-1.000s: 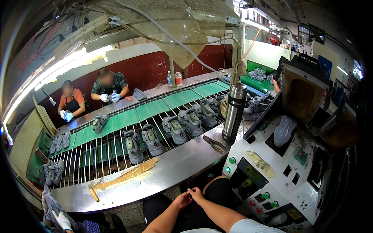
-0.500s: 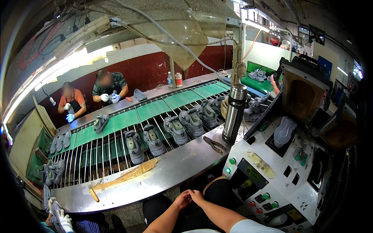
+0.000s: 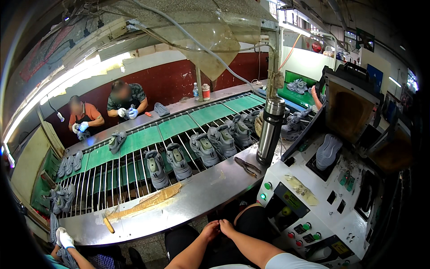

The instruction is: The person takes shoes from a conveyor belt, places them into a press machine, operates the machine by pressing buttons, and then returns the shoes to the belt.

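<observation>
Both my hands rest together over my lap, just off the near edge of the steel bench. My left hand [image 3: 209, 231] has its fingers curled in, their tips meeting those of my right hand [image 3: 227, 228]. Nothing shows between them. Beyond the bench, grey sneakers stand along a roller conveyor; a near sneaker [image 3: 156, 169] and another sneaker [image 3: 178, 161] sit on the bare rods. To my right is a white machine [image 3: 286, 179] with its padded lid [image 3: 349, 105] raised and a grey sneaker [image 3: 328, 151] lying in its well.
Pliers [image 3: 247, 166] and a steel thermos [image 3: 271, 130] are on the bench [image 3: 210, 186], with a yellow-handled tool [image 3: 108, 224] at its left end. Two co-workers with gloved hands [image 3: 127, 113] work across the conveyor [image 3: 174, 127]. Another person's gloved hand [image 3: 65, 238] is at lower left.
The near sneakers have shifted slightly right along the conveyor. The orange-shirted co-worker's hands have come together around a shoe. At lower left, the gloved hands and shoe have moved. My hands stay almost still.
</observation>
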`<move>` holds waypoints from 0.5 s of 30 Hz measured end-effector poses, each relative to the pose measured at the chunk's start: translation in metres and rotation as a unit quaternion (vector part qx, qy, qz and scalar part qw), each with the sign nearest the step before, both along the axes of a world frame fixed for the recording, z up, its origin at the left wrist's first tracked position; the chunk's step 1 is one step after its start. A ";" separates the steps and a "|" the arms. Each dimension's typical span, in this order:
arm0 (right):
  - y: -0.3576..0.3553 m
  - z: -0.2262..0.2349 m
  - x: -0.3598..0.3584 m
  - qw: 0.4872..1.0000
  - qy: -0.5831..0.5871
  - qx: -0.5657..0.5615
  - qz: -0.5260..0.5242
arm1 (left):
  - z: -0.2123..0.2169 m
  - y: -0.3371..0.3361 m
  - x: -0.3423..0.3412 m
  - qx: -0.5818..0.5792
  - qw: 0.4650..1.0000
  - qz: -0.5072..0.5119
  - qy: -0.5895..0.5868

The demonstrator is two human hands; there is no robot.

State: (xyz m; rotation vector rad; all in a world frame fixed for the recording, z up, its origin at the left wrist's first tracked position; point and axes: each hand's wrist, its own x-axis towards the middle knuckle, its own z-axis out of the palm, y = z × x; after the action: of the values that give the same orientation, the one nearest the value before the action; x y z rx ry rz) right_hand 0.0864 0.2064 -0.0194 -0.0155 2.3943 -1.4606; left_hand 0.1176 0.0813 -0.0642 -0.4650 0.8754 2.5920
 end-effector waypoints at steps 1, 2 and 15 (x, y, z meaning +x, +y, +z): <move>-0.001 0.001 0.001 1.000 -0.003 0.001 -0.001 | -0.001 -0.001 0.000 -0.007 1.000 0.002 -0.003; 0.000 0.002 0.001 1.000 -0.008 0.010 0.000 | 0.000 0.001 0.000 -0.013 1.000 0.001 -0.007; -0.003 -0.001 0.005 0.999 -0.036 -0.039 -0.009 | 0.020 0.006 0.008 -0.038 0.999 -0.009 -0.033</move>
State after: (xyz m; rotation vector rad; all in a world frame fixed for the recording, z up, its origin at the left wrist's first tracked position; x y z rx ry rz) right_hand 0.0911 0.2035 -0.0200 0.0386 2.2855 -1.5341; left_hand 0.1258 0.0874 -0.0444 -0.5568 0.9532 2.5198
